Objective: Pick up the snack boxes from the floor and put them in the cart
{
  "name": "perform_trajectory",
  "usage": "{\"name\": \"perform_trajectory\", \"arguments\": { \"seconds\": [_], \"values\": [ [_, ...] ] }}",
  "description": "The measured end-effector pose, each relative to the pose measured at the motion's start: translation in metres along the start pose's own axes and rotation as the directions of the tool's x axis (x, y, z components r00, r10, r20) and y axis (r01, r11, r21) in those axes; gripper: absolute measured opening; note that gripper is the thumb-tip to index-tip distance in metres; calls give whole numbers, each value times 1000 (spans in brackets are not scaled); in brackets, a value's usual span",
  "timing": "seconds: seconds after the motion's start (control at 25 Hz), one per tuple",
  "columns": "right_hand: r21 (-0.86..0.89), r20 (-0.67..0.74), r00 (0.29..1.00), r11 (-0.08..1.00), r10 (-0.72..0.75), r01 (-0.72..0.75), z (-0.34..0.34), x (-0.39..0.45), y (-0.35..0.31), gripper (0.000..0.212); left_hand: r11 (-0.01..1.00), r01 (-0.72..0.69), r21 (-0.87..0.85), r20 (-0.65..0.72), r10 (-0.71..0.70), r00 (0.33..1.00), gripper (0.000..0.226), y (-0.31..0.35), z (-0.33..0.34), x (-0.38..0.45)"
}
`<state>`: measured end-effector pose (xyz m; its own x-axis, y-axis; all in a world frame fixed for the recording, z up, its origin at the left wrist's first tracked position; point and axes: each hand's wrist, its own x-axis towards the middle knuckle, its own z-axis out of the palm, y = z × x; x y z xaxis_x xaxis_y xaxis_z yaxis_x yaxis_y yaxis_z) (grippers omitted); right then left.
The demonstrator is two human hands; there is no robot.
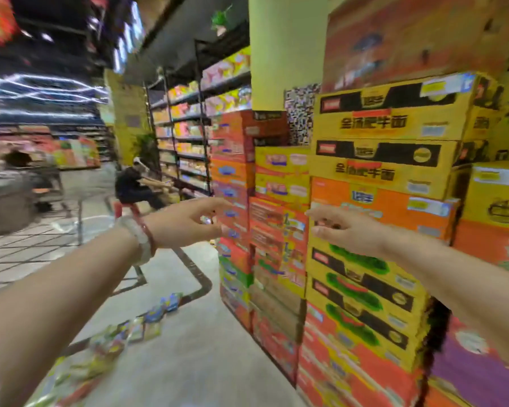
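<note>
Several small colourful snack boxes (135, 327) lie scattered in a line on the grey floor at lower left, blurred by motion. The wire cart (36, 242) shows at the left edge, behind my left forearm. My left hand (188, 221), with a pale bracelet and a red cord at the wrist, is stretched forward with loosely curled fingers and holds nothing. My right hand (344, 227) reaches out beside it, fingers relaxed and empty, in front of the stacked cartons. Both hands are well above the floor boxes.
A tall wall of orange and yellow noodle cartons (365, 201) fills the right half. Stocked shelves (188, 133) run along the aisle behind. A person (135, 183) sits on a low stool farther down the aisle; another blurred figure (15, 183) is at left.
</note>
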<state>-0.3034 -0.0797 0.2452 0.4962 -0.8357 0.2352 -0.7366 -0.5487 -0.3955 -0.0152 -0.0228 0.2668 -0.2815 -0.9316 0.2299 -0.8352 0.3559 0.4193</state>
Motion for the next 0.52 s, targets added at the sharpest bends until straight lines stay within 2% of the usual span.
{"name": "perform_trajectory", "arguments": {
  "seconds": [0.12,0.28,0.52],
  "values": [
    [-2,80,986,989,-148,149,43,84,-41,45,977,153,149,-41,-149,988,47,-59,-28,-12],
    [30,148,945,957,-291,290,93,187,-83,54,907,332,259,-115,-312,943,55,-130,-54,-11],
    [67,210,830,855,-517,515,146,314,-156,53,775,573,267,-267,-511,817,59,-214,-93,-15]
  ]
}}
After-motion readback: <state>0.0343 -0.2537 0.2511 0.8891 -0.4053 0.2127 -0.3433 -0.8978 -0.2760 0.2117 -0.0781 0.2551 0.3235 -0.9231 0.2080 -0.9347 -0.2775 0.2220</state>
